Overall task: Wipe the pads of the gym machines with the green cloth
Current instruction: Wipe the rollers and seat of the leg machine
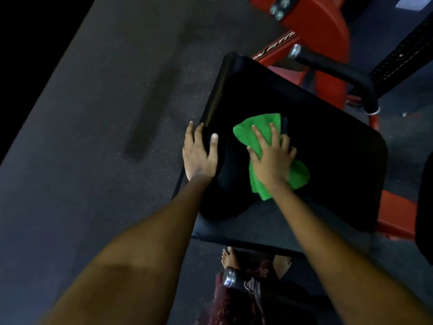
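A black seat pad (316, 141) of a red gym machine fills the middle of the head view. The green cloth (260, 130) lies bunched on the pad near its left half. My right hand (271, 156) presses flat on the cloth with fingers spread and straight. My left hand (199, 153) rests on the pad's left edge, fingers extended over the side and thumb on top of the pad.
The red machine frame (321, 29) rises behind the pad, with a black handle bar (339, 71) to the right. Another chrome-tipped handle (230, 276) sticks out below, by my bare feet (229, 256). Dark rubber floor (105, 113) spreads to the left.
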Demonstrator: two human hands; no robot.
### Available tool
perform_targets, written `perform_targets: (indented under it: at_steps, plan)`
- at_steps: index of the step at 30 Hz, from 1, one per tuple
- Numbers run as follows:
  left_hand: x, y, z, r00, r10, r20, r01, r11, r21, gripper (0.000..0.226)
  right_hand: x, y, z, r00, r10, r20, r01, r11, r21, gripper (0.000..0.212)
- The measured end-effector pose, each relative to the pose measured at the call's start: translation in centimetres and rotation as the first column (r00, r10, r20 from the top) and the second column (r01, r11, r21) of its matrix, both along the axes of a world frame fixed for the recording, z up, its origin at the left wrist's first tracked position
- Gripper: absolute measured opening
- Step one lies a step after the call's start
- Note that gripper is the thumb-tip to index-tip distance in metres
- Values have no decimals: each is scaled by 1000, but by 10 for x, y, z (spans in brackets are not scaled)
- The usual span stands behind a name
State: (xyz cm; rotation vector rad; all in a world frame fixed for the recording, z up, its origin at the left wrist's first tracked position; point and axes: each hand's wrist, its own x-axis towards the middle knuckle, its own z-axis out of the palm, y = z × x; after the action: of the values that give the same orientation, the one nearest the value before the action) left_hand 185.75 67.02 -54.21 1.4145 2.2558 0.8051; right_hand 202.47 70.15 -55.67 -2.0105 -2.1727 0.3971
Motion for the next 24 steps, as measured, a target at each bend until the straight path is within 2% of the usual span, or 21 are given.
perform_targets:
  at_steps: [1, 2, 4, 6, 7, 8, 9, 11, 12, 13, 14, 16, 18, 19, 20, 21, 23, 24]
  plan:
    - [-1, -2, 1, 997, -1, 80, -2, 999, 45, 71, -18, -15, 6, 993, -114, -10, 114, 993, -34, 57]
    - [-3, -3, 2, 986, 0, 164, -16, 995, 96, 69, -35, -31, 9, 993, -119, -7, 118, 992, -31, 58]
    - [-7, -6, 8, 934, 49, 353, -111, 982, 156, 60, -46, -59, 12, 994, 106, 30, -108, 992, 62, 61]
    - [-13, -12, 15, 856, 114, 504, -193, 975, 106, 46, -23, -64, 1, 908, 400, 127, -418, 891, 177, 65]
    - [-17, -17, 16, 839, 115, 532, -181, 981, 74, 40, -8, -59, -3, 852, 496, 169, -523, 829, 200, 66]
    - [-21, -25, 14, 832, 93, 548, -144, 988, 51, 38, 1, -53, -4, 827, 527, 193, -559, 805, 199, 67]
    - [-24, -35, 11, 825, 62, 562, -103, 994, 41, 38, 3, -48, -3, 865, 470, 177, -498, 847, 186, 65]
    - [-29, -56, 5, 793, 28, 608, -70, 996, 45, 46, -14, -52, 8, 982, 171, 82, -177, 982, 69, 60]
    - [-30, -64, 3, 774, 27, 632, -80, 995, 55, 50, -30, -61, 13, 998, 53, 45, -53, 999, 6, 59]
    - [-30, -72, 0, 753, 31, 658, -98, 993, 66, 53, -46, -76, 17, 998, 41, 38, -40, 999, -19, 59]
    - [-29, -77, -1, 733, 36, 679, -119, 990, 77, 54, -59, -93, 19, 992, 123, 42, -124, 992, 13, 60]
    - [-30, -85, -1, 697, 47, 716, -149, 986, 80, 62, -64, -120, 18, 912, 402, 81, -410, 904, 122, 64]
    - [-33, -91, -1, 647, 81, 758, -184, 982, 52, 68, -40, -111, 10, 735, 662, 146, -678, 713, 181, 64]
    - [-35, -93, -1, 617, 99, 781, -200, 979, 34, 68, -24, -99, 6, 635, 748, 193, -773, 614, 160, 64]
    - [-37, -95, -1, 589, 118, 800, -216, 976, 15, 65, -12, -87, 2, 595, 773, 219, -803, 577, 147, 64]
    - [-40, -96, -1, 571, 130, 810, -228, 974, 4, 60, -5, -78, -1, 656, 727, 204, -754, 643, 135, 64]
    - [-41, -97, 0, 568, 147, 810, -235, 972, -11, 52, -13, -79, 4, 911, 397, 110, -407, 908, 100, 60]
    - [-41, -97, 0, 567, 154, 809, -242, 970, -15, 50, -27, -88, 9, 970, 237, 62, -241, 967, 79, 59]
